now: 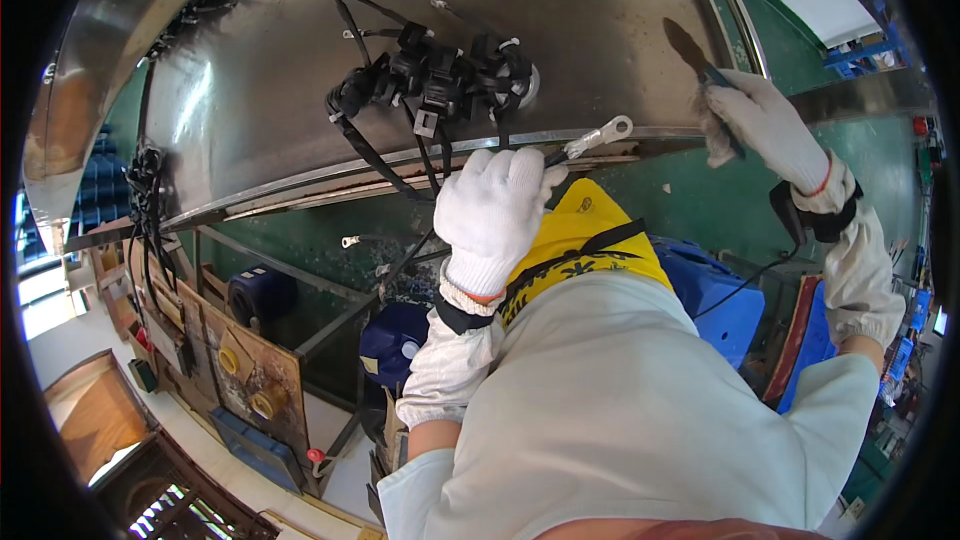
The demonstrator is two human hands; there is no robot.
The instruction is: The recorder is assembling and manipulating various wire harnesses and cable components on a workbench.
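By the table, left hand clenches a cable, lug slanting up-right; right hand clasps a tool

Your metal table carries a black cable bundle with silver ring lugs splayed toward its far side.

A big, shiny metal surface takes up the top, with brown smudges and a bright streak of light on its left part. Gray metal bars stand under it. The floor is green. On the left is a dirty wooden board. White light glows at the far left edge.
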